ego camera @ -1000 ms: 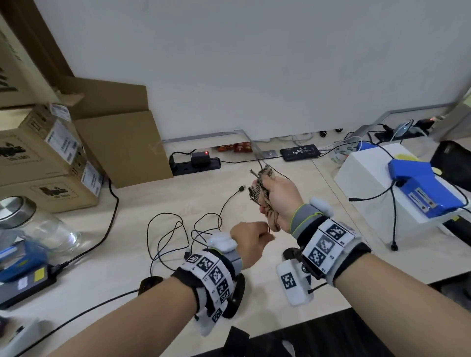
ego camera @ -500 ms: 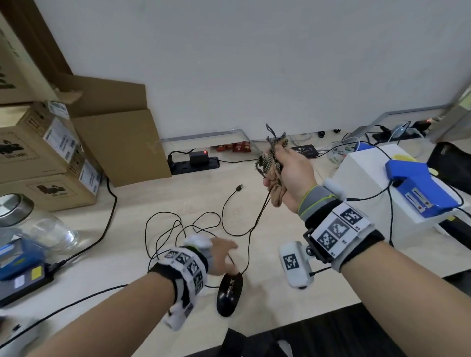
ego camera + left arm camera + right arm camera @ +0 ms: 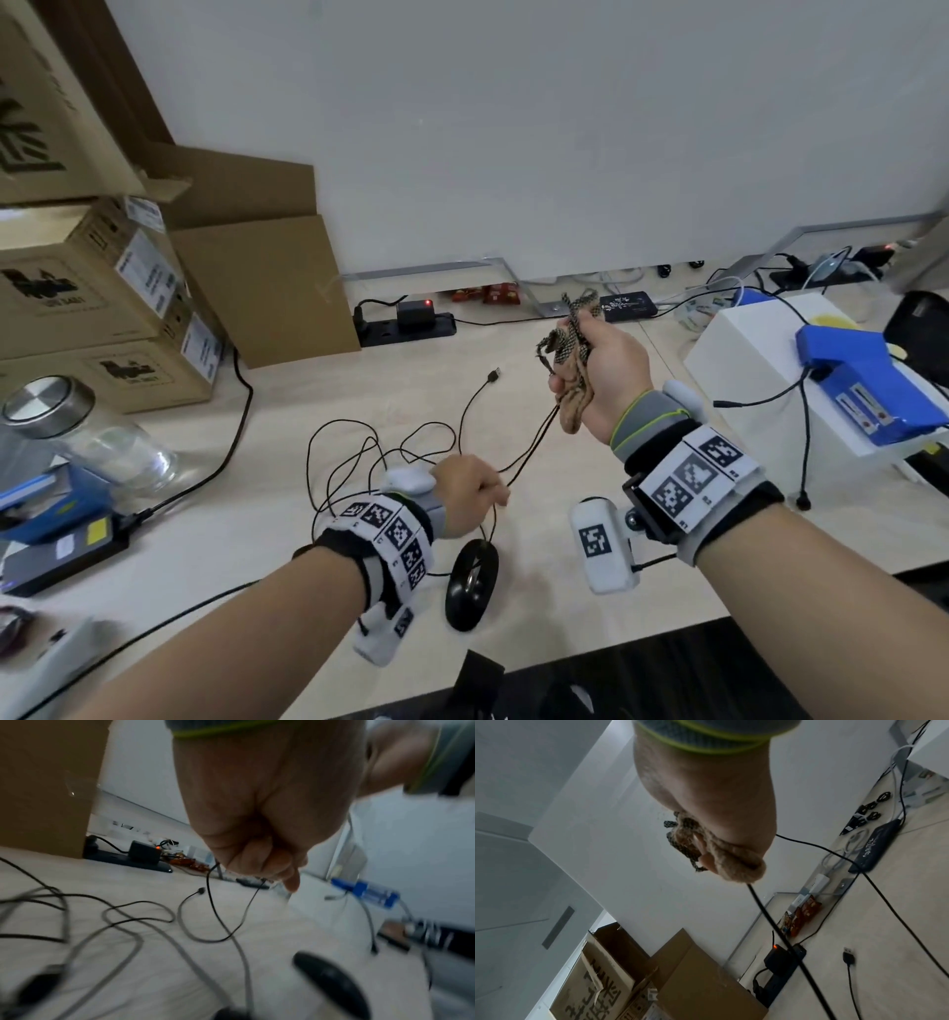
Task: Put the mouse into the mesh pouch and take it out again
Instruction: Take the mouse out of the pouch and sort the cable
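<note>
The black mouse [image 3: 471,586] lies on the table near the front edge, just right of my left wrist; it shows blurred in the left wrist view [image 3: 331,986]. My right hand [image 3: 601,375] is raised above the table and grips the crumpled tan-and-black mesh pouch [image 3: 567,360], also seen from below [image 3: 721,858]. A thin black cable [image 3: 529,452] runs from the pouch's lower end down to my left hand [image 3: 472,493], whose curled fingers [image 3: 259,858] hold it low over the table. The cable's USB plug [image 3: 494,375] rests on the table.
Loose black cable loops [image 3: 359,452] cover the table's middle. Cardboard boxes [image 3: 102,308] and a glass jar [image 3: 77,437] stand at the left, a power strip [image 3: 405,324] at the back, a white box with a blue device [image 3: 873,375] at the right.
My left hand dropped from beside the pouch to the table and closed on the cable. The right hand lifted the pouch up and away. The mouse came into view on the table.
</note>
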The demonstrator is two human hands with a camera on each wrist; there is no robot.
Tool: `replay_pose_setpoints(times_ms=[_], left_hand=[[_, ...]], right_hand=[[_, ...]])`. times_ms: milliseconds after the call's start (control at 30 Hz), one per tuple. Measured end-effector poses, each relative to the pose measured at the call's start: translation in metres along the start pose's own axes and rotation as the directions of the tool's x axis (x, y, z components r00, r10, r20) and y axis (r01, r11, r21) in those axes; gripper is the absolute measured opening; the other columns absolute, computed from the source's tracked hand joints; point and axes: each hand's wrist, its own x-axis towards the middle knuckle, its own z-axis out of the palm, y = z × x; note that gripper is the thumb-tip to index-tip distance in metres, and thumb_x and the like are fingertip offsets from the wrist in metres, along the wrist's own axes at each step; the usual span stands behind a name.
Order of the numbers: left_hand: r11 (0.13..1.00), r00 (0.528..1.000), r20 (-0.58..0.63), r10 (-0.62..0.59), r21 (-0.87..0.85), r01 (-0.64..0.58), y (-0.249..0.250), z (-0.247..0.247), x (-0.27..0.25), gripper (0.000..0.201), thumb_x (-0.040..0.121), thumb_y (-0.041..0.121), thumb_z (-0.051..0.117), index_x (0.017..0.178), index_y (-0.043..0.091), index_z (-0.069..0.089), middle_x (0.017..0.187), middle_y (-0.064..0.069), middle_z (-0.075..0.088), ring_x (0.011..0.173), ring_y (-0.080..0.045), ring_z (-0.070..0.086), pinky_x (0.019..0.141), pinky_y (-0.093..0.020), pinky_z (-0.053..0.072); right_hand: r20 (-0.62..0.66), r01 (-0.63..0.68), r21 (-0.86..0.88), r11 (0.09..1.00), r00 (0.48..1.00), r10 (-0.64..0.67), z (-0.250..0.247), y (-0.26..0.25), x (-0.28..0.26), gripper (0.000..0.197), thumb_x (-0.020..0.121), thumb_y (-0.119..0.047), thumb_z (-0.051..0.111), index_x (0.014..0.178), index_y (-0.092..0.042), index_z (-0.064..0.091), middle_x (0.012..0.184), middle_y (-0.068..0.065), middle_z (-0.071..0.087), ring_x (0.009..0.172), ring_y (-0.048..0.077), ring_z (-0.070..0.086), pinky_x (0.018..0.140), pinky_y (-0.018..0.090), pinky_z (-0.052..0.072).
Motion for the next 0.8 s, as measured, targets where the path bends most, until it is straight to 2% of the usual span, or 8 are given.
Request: replay_pose_setpoints(times_ms=[100, 267, 333, 400, 433, 533, 600, 800], left_hand=[[0.899, 0.915, 0.339, -0.218, 0.434, 0.053, -0.028, 0.014, -0.014, 0.032, 0.099, 0.032, 0.047, 0.113, 0.009, 0.065, 0.119, -0.006, 0.066, 0.109, -0.024, 0.062, 0.076, -0.027, 0.04], [0.814, 0.876, 0.384, -0.292, 0.581, 0.017, -0.051, 0.004, -0.02, 0.039, 0.095, 0.037, 0.053, 0.127, 0.013, 0.057, 0.126, -0.003, 0.061, 0.115, -0.023, 0.059, 0.078, -0.027, 0.042], [0.897, 0.906, 0.343, -0.247, 0.434, 0.081, -0.047, -0.008, -0.013, 0.053, 0.09, 0.049, 0.058, 0.135, 0.022, 0.05, 0.125, 0.005, 0.06, 0.106, -0.019, 0.062, 0.08, -0.029, 0.05], [0.992, 0.955, 0.27, -0.124, 0.011, 0.126, -0.027, -0.021, -0.01, 0.05, 0.09, 0.043, 0.06, 0.135, 0.023, 0.048, 0.125, 0.005, 0.06, 0.079, -0.018, 0.068, 0.06, -0.025, 0.053], [0.96, 0.974, 0.215, -0.068, -0.251, 0.123, -0.014, -0.025, -0.009, 0.042, 0.093, 0.036, 0.059, 0.132, 0.022, 0.049, 0.123, 0.004, 0.06, 0.065, -0.018, 0.067, 0.05, -0.024, 0.05], [0.616, 0.998, 0.022, -0.06, -0.786, 0.055, 0.024, -0.037, -0.009, 0.018, 0.099, 0.024, 0.052, 0.116, 0.017, 0.053, 0.096, -0.003, 0.07, 0.047, -0.016, 0.057, 0.037, -0.021, 0.04], [0.575, 0.991, -0.075, -0.113, -0.818, 0.004, 0.034, -0.038, -0.009, 0.016, 0.099, 0.026, 0.052, 0.107, 0.012, 0.054, 0.074, -0.004, 0.068, 0.041, -0.015, 0.052, 0.036, -0.021, 0.035], [0.778, 0.899, -0.354, -0.258, -0.628, -0.024, 0.022, -0.036, -0.008, 0.02, 0.091, 0.033, 0.063, 0.083, 0.014, 0.061, 0.062, 0.001, 0.068, 0.04, -0.004, 0.048, 0.045, -0.02, 0.037]], right_hand=[[0.002, 0.03, -0.005, 1.0, 1.0, -0.03, 0.002, -0.005, 0.003, 0.03, 0.1, -0.032, 0.046, 0.079, -0.014, 0.056, 0.047, 0.004, 0.042, 0.031, 0.016, 0.039, 0.052, 0.029, 0.026], [0.032, 0.052, -0.012, 0.999, 0.998, -0.051, 0.009, -0.002, 0.001, 0.031, 0.1, -0.032, 0.046, 0.079, -0.013, 0.06, 0.051, 0.007, 0.042, 0.032, 0.016, 0.04, 0.052, 0.029, 0.027], [0.051, 0.024, 0.019, 1.0, 0.998, -0.024, 0.011, 0.002, -0.001, 0.033, 0.1, -0.032, 0.046, 0.077, -0.014, 0.061, 0.055, 0.008, 0.043, 0.032, 0.017, 0.041, 0.053, 0.029, 0.026], [0.104, -0.032, 0.073, 0.997, 0.994, 0.024, 0.014, 0.009, -0.002, 0.035, 0.101, -0.032, 0.045, 0.077, -0.013, 0.061, 0.061, 0.008, 0.045, 0.037, 0.018, 0.043, 0.05, 0.029, 0.033], [0.147, -0.077, 0.097, 0.992, 0.987, 0.062, 0.014, 0.013, -0.004, 0.035, 0.101, -0.034, 0.044, 0.08, -0.012, 0.061, 0.063, 0.008, 0.047, 0.043, 0.019, 0.044, 0.048, 0.027, 0.038], [0.311, -0.241, 0.115, 0.964, 0.93, 0.196, 0.014, 0.023, -0.009, 0.037, 0.1, -0.042, 0.04, 0.095, -0.012, 0.061, 0.067, 0.01, 0.057, 0.058, 0.024, 0.046, 0.055, 0.027, 0.045], [0.357, -0.296, 0.111, 0.949, 0.903, 0.24, 0.01, 0.026, -0.01, 0.042, 0.1, -0.046, 0.037, 0.101, -0.015, 0.064, 0.075, 0.009, 0.064, 0.063, 0.026, 0.051, 0.06, 0.032, 0.045], [0.351, -0.298, 0.077, 0.952, 0.901, 0.254, 0.009, 0.037, -0.011, 0.047, 0.1, -0.042, 0.036, 0.107, -0.003, 0.062, 0.083, 0.015, 0.068, 0.069, 0.031, 0.061, 0.063, 0.037, 0.044]])
